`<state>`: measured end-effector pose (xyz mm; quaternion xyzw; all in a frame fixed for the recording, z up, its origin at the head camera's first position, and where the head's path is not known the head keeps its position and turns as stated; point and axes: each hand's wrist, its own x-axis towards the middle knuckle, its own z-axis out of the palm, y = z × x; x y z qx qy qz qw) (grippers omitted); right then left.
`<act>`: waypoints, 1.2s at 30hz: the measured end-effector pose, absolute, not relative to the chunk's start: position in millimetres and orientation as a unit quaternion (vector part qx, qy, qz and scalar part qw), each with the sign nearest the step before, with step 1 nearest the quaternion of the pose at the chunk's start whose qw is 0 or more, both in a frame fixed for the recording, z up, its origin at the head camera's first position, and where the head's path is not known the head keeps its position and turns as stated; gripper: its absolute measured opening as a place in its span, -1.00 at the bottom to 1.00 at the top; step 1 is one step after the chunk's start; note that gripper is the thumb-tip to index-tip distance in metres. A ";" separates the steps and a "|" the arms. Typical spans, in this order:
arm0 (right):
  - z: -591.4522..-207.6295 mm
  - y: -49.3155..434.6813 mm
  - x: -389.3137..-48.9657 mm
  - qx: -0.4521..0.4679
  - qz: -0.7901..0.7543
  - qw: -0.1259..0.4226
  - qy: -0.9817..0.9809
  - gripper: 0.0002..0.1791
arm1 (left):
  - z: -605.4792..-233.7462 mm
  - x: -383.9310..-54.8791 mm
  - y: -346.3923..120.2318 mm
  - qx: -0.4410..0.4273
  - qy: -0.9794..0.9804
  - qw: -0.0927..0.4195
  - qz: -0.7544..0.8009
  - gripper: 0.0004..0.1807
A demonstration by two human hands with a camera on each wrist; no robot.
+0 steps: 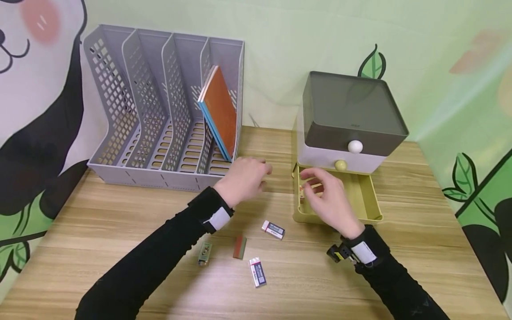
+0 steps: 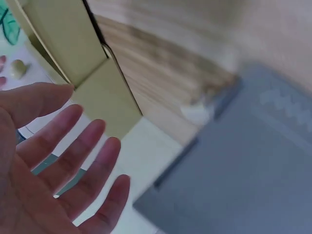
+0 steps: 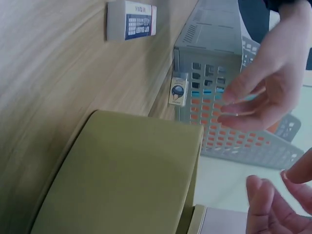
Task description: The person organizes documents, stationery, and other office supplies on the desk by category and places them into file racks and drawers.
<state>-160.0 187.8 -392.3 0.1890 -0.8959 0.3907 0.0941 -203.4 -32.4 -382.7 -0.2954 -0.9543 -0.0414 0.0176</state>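
Note:
My right hand (image 1: pixel 328 198) hovers over the pulled-out yellow drawer (image 1: pixel 369 195), fingers loosely bent. Below its fingertips, a small red-and-cream patterned block (image 1: pixel 302 194) lies against the drawer's left wall. In the right wrist view, nothing shows between the thumb and fingers (image 3: pixel 263 200). My left hand (image 1: pixel 245 180) is in the air by the front right corner of the grey file rack (image 1: pixel 150 178). Its fingers (image 2: pixel 95 161) are spread and relaxed in the left wrist view, holding nothing.
On the table lie two white-and-blue erasers (image 1: pixel 274 230), a red-and-green eraser (image 1: pixel 239 247) and a small green printed box (image 1: pixel 205 254). An orange notebook (image 1: pixel 221 113) and blue ones lean in the rack. Grey and white drawers (image 1: pixel 356 106) sit above the yellow drawer.

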 end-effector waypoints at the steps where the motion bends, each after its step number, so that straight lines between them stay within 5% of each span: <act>1: -391.6 186.4 -158.8 0.196 0.389 0.100 -0.895 -0.76 | -380.2 -205.4 -33.0 -0.291 -0.956 0.008 -0.023 -0.75; 27: -392.7 174.0 -149.9 0.270 0.346 0.124 -0.890 -0.78 | -379.8 -235.7 -42.4 -0.229 -0.957 -0.120 0.132 -0.53; 36: -395.2 173.7 -149.7 0.274 0.349 0.116 -0.888 -0.79 | -389.7 -232.0 -36.4 -0.233 -0.951 -0.134 0.156 -0.73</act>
